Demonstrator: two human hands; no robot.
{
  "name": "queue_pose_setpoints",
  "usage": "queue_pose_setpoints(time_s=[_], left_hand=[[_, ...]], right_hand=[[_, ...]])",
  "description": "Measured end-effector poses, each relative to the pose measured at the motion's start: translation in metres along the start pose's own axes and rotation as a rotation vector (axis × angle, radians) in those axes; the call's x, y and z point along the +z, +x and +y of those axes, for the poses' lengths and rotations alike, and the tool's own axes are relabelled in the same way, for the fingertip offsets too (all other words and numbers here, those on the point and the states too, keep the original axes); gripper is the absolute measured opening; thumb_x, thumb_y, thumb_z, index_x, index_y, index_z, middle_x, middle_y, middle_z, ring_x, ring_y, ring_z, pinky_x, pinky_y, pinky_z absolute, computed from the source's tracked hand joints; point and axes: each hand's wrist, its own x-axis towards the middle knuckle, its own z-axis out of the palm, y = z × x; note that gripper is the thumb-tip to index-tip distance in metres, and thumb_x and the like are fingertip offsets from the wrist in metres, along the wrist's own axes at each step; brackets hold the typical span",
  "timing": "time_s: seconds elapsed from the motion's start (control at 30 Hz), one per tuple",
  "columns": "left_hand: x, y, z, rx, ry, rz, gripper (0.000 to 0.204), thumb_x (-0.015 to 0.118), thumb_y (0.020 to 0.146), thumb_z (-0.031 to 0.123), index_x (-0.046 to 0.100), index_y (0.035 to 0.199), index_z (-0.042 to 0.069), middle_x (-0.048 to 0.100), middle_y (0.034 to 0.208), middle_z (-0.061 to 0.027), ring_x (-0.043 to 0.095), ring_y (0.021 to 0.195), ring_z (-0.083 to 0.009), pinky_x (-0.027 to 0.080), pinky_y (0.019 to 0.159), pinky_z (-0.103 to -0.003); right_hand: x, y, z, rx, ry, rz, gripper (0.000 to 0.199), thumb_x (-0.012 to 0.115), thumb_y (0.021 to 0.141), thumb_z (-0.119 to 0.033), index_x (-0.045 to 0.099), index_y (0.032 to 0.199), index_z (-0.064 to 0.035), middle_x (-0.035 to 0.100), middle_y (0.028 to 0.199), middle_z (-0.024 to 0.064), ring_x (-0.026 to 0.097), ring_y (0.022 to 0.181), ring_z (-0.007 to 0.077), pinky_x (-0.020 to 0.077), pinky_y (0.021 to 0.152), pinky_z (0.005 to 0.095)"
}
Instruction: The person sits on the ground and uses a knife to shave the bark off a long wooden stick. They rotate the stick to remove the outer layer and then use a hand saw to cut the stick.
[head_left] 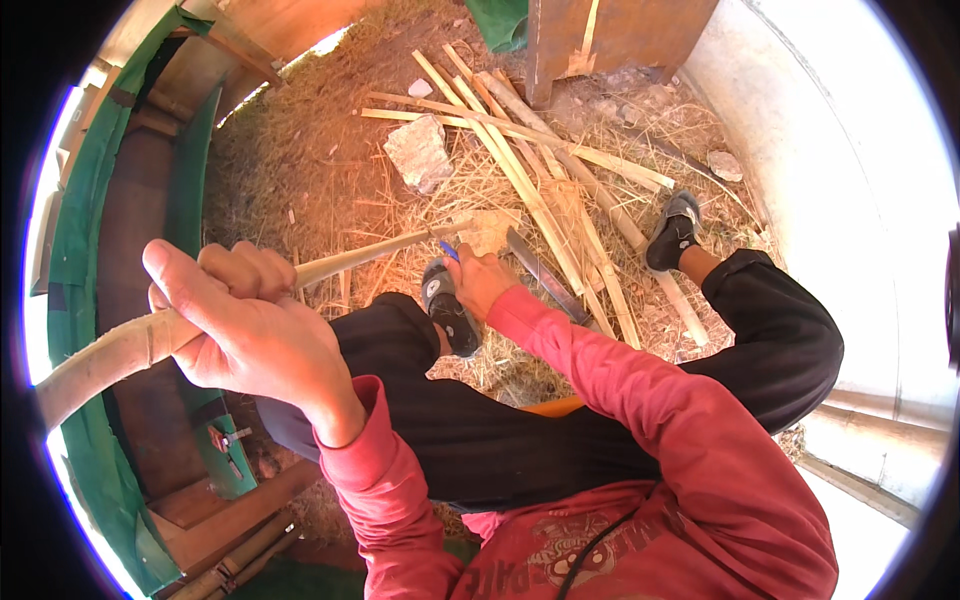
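Observation:
My left hand is wrapped round a long bamboo pole, with the thumb along its top. The pole runs from the left edge of the view to the straw-covered ground near my feet. Close to its far end, my right hand is closed on a slim blue pen-like thing. Its dark tip is at the pole; whether it touches cannot be told. Beyond the pole's end sits a pale wooden block. Just right of my right hand lies a long dark metal blade, its lower part partly behind my sleeve.
Several split bamboo strips lie crossed ahead, beside a round bamboo pole. A large stone is left of them. A wooden panel stands at the back, a pale wall at right and green sheeting at left.

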Motion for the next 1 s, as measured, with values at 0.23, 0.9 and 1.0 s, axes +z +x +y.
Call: queue_pose_setpoints(time_s=[0.23, 0.9, 1.0], left_hand=[[-0.003, 0.015, 0.017, -0.080, 0.003, -0.002, 0.044, 0.058, 0.097, 0.026, 0.031, 0.065, 0.014, 0.022, 0.051, 0.0050, 0.018, 0.043, -0.0050, 0.014, 0.040, -0.024], [-0.020, 0.083, 0.058, 0.096, -0.032, -0.233, 0.047, 0.048, 0.097, 0.047, 0.050, 0.102, 0.000, 0.042, 0.066, -0.0039, 0.037, 0.055, -0.0119, 0.029, 0.050, -0.025], [-0.022, 0.086, 0.062, 0.185, -0.024, -0.074, 0.036, 0.050, 0.098, 0.041, 0.049, 0.092, 0.006, 0.036, 0.065, -0.0002, 0.031, 0.053, -0.0086, 0.022, 0.046, -0.024]], right_hand=[[0.002, -0.008, 0.008, -0.056, 0.267, -0.052, 0.039, 0.044, 0.098, -0.038, 0.056, 0.103, -0.0018, 0.062, 0.077, 0.0250, 0.061, 0.068, 0.0441, 0.0478, 0.063, 0.0499], [-0.109, -0.054, -0.084, -0.316, 0.579, -0.128, 0.024, 0.046, 0.100, -0.016, 0.052, 0.120, -0.0040, 0.064, 0.084, 0.0123, 0.062, 0.071, 0.0232, 0.0480, 0.067, 0.0333], [-0.116, -0.053, -0.081, -0.276, 0.585, -0.145, 0.025, 0.045, 0.101, -0.017, 0.052, 0.120, -0.0033, 0.065, 0.086, 0.0110, 0.063, 0.074, 0.0206, 0.0484, 0.068, 0.0322]])
